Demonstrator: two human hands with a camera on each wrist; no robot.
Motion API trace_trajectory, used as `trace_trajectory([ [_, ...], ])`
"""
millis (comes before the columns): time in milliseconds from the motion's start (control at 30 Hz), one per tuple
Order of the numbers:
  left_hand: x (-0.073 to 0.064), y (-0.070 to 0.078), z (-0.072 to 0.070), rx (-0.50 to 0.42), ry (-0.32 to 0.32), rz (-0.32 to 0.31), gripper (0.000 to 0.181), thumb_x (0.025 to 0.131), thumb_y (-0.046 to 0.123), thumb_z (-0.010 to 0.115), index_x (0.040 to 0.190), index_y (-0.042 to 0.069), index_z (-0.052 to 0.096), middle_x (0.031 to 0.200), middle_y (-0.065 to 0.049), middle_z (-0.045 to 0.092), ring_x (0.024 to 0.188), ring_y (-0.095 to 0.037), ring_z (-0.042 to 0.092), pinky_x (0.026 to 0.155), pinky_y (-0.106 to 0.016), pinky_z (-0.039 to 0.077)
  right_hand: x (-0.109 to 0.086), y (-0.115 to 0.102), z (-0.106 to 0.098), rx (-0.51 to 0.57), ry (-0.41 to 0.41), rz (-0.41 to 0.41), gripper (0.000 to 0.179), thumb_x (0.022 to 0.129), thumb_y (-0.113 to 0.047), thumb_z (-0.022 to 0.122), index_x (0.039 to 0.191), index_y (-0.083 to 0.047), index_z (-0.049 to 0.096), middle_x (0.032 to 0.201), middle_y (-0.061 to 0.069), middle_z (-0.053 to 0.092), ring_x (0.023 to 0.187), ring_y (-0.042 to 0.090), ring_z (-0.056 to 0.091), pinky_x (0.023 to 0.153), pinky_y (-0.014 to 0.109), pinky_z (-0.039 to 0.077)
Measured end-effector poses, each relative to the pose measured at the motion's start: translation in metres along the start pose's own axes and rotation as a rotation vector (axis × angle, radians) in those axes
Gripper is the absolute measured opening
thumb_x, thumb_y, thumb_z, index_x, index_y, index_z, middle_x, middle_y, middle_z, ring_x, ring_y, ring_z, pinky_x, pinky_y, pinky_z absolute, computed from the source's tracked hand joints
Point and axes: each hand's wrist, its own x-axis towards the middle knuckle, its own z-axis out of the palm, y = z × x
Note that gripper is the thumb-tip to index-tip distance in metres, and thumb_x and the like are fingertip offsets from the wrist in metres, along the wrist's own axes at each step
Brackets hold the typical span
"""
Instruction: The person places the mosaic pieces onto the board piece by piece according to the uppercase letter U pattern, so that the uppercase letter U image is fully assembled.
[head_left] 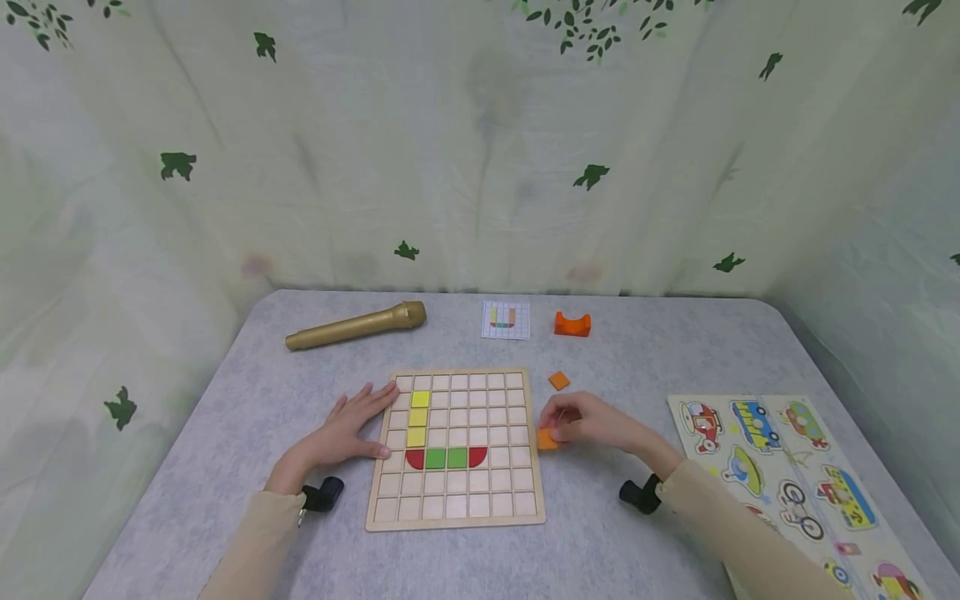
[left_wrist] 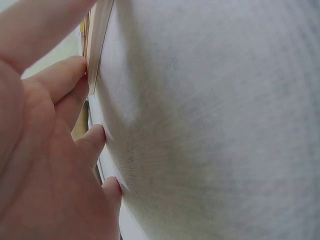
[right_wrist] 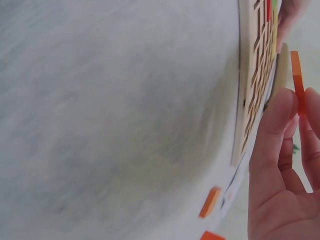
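Observation:
A wooden grid board [head_left: 456,528] lies flat before me, holding a column of yellow square tiles [head_left: 417,416], green square tiles [head_left: 446,458] and red rounded tiles [head_left: 477,457] in a row. My left hand [head_left: 352,429] is spread at the board's left edge, fingertips and thumb on its rim. Between thumb and fingers my right hand [head_left: 588,421] pinches an orange square tile [right_wrist: 297,75], just off the board's right edge. Another orange tile [head_left: 558,381] lies on the table above that hand.
Behind the board are a gold microphone [head_left: 356,325], a small card with a coloured grid pattern [head_left: 506,320] and an orange curved block [head_left: 572,324]. A vehicle picture board [head_left: 795,467] lies at the right. A pale leaf-print curtain [head_left: 480,150] hangs behind the table.

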Motion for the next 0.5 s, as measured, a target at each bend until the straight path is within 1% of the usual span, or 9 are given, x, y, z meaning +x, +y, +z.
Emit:
trace_trajectory([
  [167,0.001,-0.002,0.001,0.007,-0.009,-0.008,0.098,0.078,0.044,0.076,0.152,0.006,0.024,0.157,-0.015,0.018,0.142,-0.043,0.001,0.107,-0.062,-0.007,0.017,-0.009,0.009,0.009,-0.008,-0.008,0.008,0.091,-0.003,0.061,0.098,-0.004,0.065,0.091,0.005,0.063,0.074,0.020,0.060,0.070,0.033,0.052],
  [300,0.001,-0.002,0.002,0.012,-0.009,0.006,0.098,0.078,0.044,0.075,0.152,0.005,0.024,0.157,-0.016,0.018,0.142,-0.044,0.001,0.107,-0.063,-0.007,0.032,-0.017,0.017,0.030,-0.022,-0.021,0.009,0.090,-0.002,0.062,0.098,-0.004,0.065,0.089,0.005,0.063,0.073,0.022,0.061,0.070,0.037,0.053],
  [400,0.001,-0.003,0.002,0.011,-0.006,0.013,0.098,0.078,0.044,0.075,0.151,0.005,0.024,0.157,-0.017,0.018,0.141,-0.045,0.002,0.106,-0.064,-0.007,0.042,-0.022,0.024,0.023,-0.032,-0.031,0.009,0.089,0.000,0.062,0.097,-0.004,0.066,0.085,0.005,0.062,0.071,0.022,0.059,0.068,0.035,0.053],
  [500,0.001,-0.002,0.002,0.012,-0.005,0.007,0.098,0.078,0.045,0.075,0.152,0.005,0.024,0.157,-0.016,0.018,0.142,-0.044,0.002,0.107,-0.063,-0.007,0.051,-0.025,0.031,0.013,-0.038,-0.022,0.010,0.089,0.001,0.061,0.095,-0.005,0.066,0.081,0.004,0.062,0.070,0.022,0.060,0.066,0.031,0.052],
])
